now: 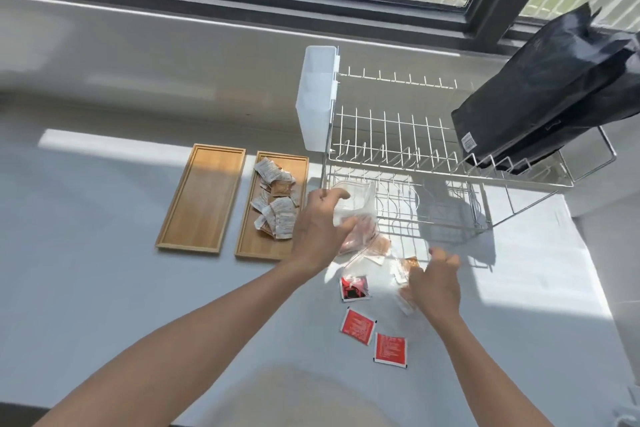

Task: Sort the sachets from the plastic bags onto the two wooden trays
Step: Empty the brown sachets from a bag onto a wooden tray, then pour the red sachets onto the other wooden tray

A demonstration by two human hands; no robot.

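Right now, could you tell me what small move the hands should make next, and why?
Probably carry a red sachet to the left wooden tray: that tray is bare, the right wooden tray holds only pale and brown sachets, and three red ones lie loose on the counter near the right hand.

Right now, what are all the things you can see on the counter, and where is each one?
Empty wooden tray: one, tan, far left.
Wooden tray with sachets: one, tan, right of the empty one.
Pale sachets: a pile, white and brown, on that tray.
Clear plastic bag: one, beside the rack.
Red sachets: three, on the counter in front.
Brown sachets: a few, near the bag.
White wire dish rack: one, at the back.
Black bag: one, on the rack.
Left hand: grips the plastic bag.
Right hand: fingers curled, over the brown sachets.
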